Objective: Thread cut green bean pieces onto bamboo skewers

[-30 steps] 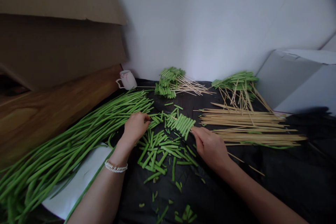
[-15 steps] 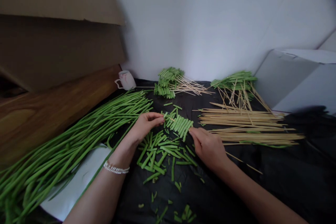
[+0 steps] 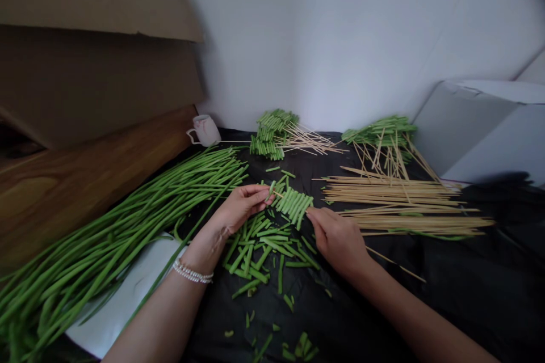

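Note:
My left hand (image 3: 240, 207) pinches a short green bean piece (image 3: 271, 188) at the pointed tip of a skewer. That skewer holds a row of bean pieces (image 3: 293, 204) side by side. My right hand (image 3: 336, 235) grips the skewer's other end, fingers closed, just right of the row. Below both hands lies a loose heap of cut bean pieces (image 3: 259, 244) on the black sheet (image 3: 447, 289).
Long uncut beans (image 3: 128, 221) spread at the left over a white board (image 3: 123, 300). Bare bamboo skewers (image 3: 404, 204) lie at the right. Finished bean skewers (image 3: 276, 133) and another pile of them (image 3: 383, 133) sit by the wall, near a white cup (image 3: 204, 129). A grey box (image 3: 489, 130) stands far right.
My left hand left the pile of cut pieces and came right to the skewer's tip with one bean piece. My right hand stayed on the skewer.

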